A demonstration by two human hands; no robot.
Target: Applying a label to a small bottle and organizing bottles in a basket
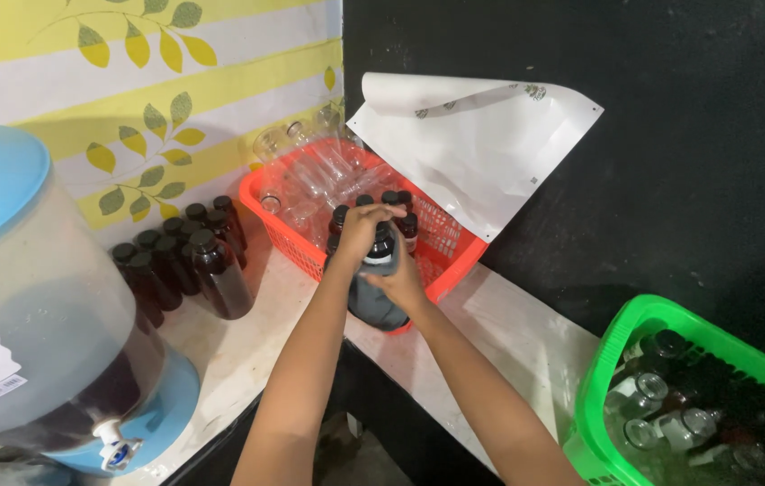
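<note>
A dark filled bottle [373, 301] stands upright at the near rim of a red basket [454, 261]. My left hand [362, 229] is closed over the bottle's top, where the cap would be. My right hand [403, 279] wraps around its body from the right. Behind my hands, a few more capped dark bottles [398, 202] stand inside the red basket, and several empty clear bottles [310, 171] lie toward its far end.
Several capped dark bottles [189, 256] stand in a group on the counter by the yellow leaf-patterned wall. A large dispenser [31, 315] with a blue lid and a tap fills the left. A green basket [607, 360] of bottles sits right. A white sheet [472, 144] leans behind.
</note>
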